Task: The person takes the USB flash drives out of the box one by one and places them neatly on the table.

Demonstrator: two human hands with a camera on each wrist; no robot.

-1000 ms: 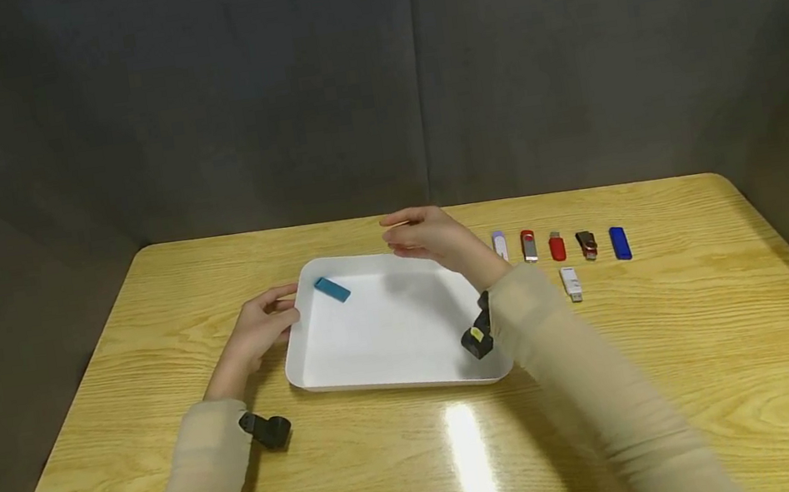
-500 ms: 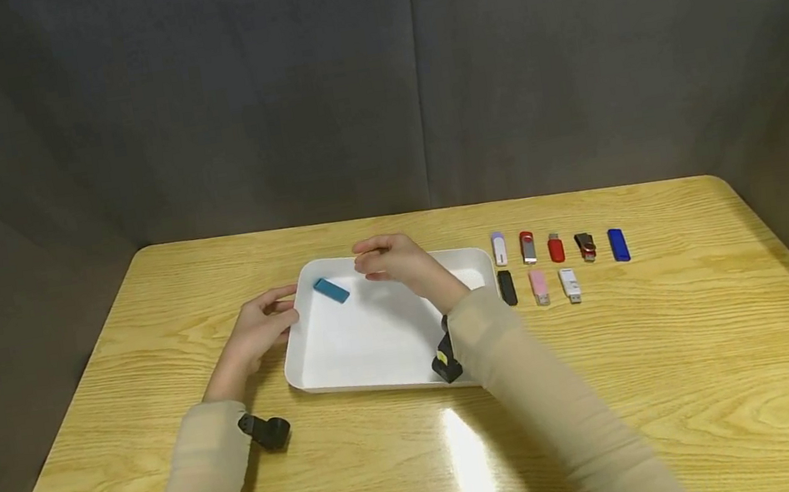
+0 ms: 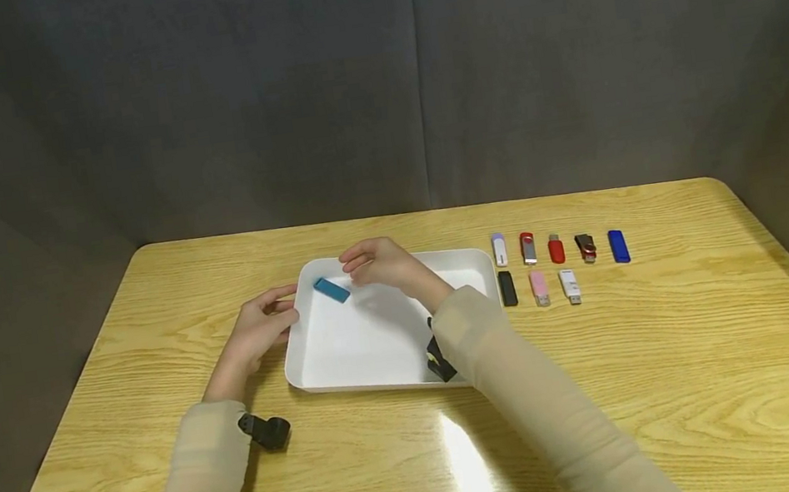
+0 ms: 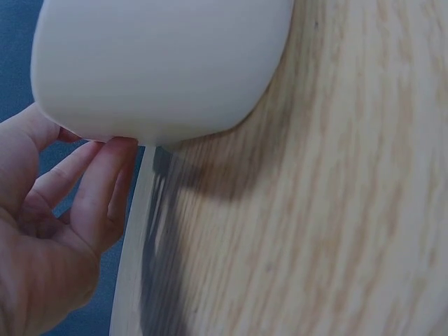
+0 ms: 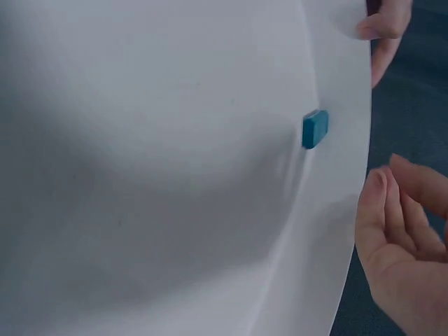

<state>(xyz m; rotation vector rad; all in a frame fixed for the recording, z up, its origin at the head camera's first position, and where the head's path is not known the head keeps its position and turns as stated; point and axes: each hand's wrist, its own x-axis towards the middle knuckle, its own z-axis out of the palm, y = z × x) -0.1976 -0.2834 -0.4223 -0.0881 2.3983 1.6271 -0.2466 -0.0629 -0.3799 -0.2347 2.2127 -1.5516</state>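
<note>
A shallow white tray stands on the wooden table, seen from outside in the left wrist view. My left hand is at its left side, fingertips touching the wall and one tip just over the rim; it appears to pinch the edge. Inside the tray, near the far left corner, lies a teal USB stick, also visible in the right wrist view. Over the tray's far side hovers my right hand, its fingers loosely bent. Nothing shows between thumb and fingers of that hand.
Right of the tray, several USB sticks lie in two rows, among them a black one, a pink one, a white one and a blue one. Dark fabric rises behind the table.
My right hand has moved left along the tray's far side, toward the teal USB stick, uncovering the black and pink sticks. The left hand stays at the tray's left wall.
</note>
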